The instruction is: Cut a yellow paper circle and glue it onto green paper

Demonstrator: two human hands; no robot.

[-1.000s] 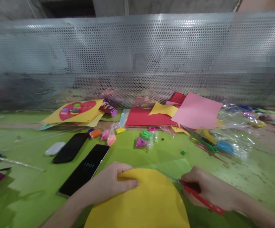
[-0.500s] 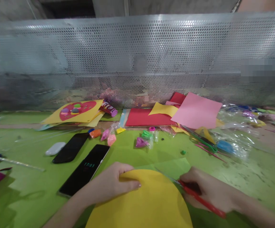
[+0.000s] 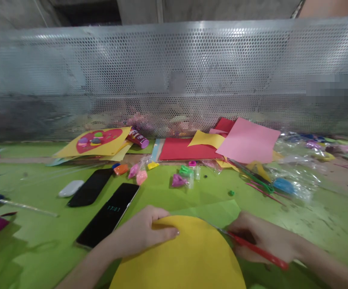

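My left hand (image 3: 150, 233) grips a sheet of yellow paper (image 3: 189, 257) with a rounded upper edge, the thumb on top and the other fingers mostly hidden. A light green sheet (image 3: 219, 210) shows behind that curve. My right hand (image 3: 261, 237) is closed on scissors with red handles (image 3: 261, 251). Their thin blades point left along the curved edge, where the two sheets meet; whether they are closed I cannot tell. Left of my left hand lies a phone (image 3: 110, 212) whose screen reads 17:01.
Behind it are a second dark phone (image 3: 91, 188) and a white case (image 3: 71, 188). Clay pieces (image 3: 178, 180) lie mid-table. Green-handled scissors (image 3: 259, 180) rest beside a pink sheet (image 3: 249, 140). A heart card (image 3: 97, 142) and red paper (image 3: 189, 149) sit before the perforated metal panel (image 3: 174, 56).
The red scissor handles have tilted a little flatter in my right hand, their end shifting slightly up and right. My left hand and the yellow paper have hardly moved.
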